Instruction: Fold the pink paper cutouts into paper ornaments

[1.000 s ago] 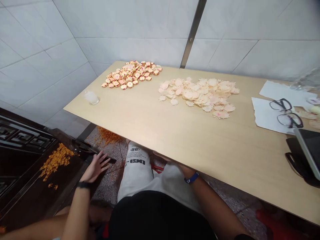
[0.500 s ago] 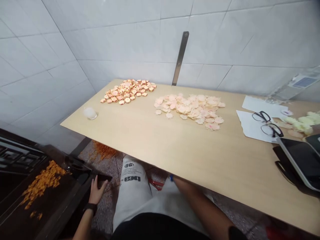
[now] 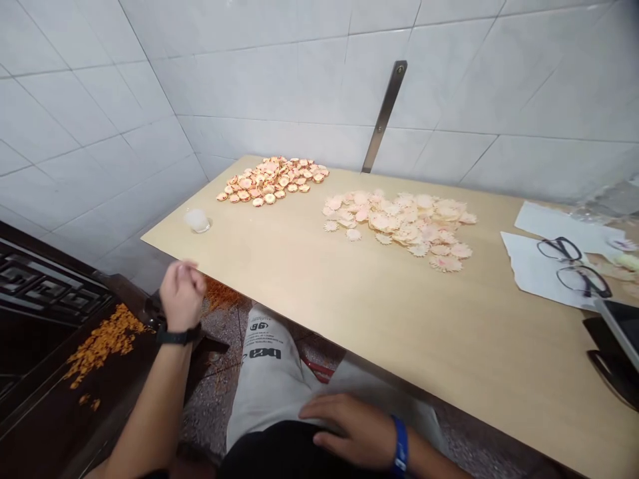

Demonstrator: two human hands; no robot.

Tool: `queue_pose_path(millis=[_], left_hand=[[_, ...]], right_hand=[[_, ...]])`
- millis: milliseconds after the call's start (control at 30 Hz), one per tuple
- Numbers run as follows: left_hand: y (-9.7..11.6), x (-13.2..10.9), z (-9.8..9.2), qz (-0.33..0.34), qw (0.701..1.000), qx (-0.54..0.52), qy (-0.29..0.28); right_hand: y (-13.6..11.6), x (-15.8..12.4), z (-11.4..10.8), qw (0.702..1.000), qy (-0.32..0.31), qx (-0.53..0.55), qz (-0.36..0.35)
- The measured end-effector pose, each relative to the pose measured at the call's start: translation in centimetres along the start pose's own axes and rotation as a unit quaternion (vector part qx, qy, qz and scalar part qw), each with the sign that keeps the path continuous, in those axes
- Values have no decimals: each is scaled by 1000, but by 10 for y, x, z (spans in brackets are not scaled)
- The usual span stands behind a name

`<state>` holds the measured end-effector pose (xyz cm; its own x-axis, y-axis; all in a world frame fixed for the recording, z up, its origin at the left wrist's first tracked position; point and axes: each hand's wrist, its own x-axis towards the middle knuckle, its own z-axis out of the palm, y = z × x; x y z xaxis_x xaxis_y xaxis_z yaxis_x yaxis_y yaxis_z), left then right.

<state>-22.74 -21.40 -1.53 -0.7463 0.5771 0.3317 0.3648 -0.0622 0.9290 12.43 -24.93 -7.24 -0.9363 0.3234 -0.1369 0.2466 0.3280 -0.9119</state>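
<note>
The left hand (image 3: pixel 180 296) is hovering just off the surface's (image 3: pixel 349 299) near-left edge, close to the white lump (image 3: pixel 197 220), grip clenched; contents cannot be told. The right hand (image 3: pixel 349 429) is lying below the surface on the lap (image 3: pixel 269 399), grip released.

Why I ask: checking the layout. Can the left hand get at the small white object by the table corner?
Probably yes. The left hand is raised beside the table edge, close to the small white object, with nothing standing between them. Its fingers are curled shut, though.
</note>
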Motion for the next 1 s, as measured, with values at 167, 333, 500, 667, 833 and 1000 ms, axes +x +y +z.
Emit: queue_pose_path(millis=[167, 333, 500, 667, 833, 1000], left_hand=[[30, 103, 111, 121, 968, 149, -160], [16, 160, 176, 86, 893, 376, -234], [11, 168, 186, 64, 891, 396, -215], [47, 114, 191, 96, 948, 250, -173], [109, -15, 245, 17, 875, -188, -445], [121, -74, 304, 93, 821, -202, -526]], right_hand=[[-53, -36, -66, 997, 42, -24, -63], [-47, -29, -117, 981, 136, -82, -107], [-22, -18, -141, 974, 168, -112, -103], [10, -8, -154, 957, 271, -73, -81], [35, -4, -189, 882, 456, 122, 3], [48, -13, -218, 798, 560, 225, 5]])
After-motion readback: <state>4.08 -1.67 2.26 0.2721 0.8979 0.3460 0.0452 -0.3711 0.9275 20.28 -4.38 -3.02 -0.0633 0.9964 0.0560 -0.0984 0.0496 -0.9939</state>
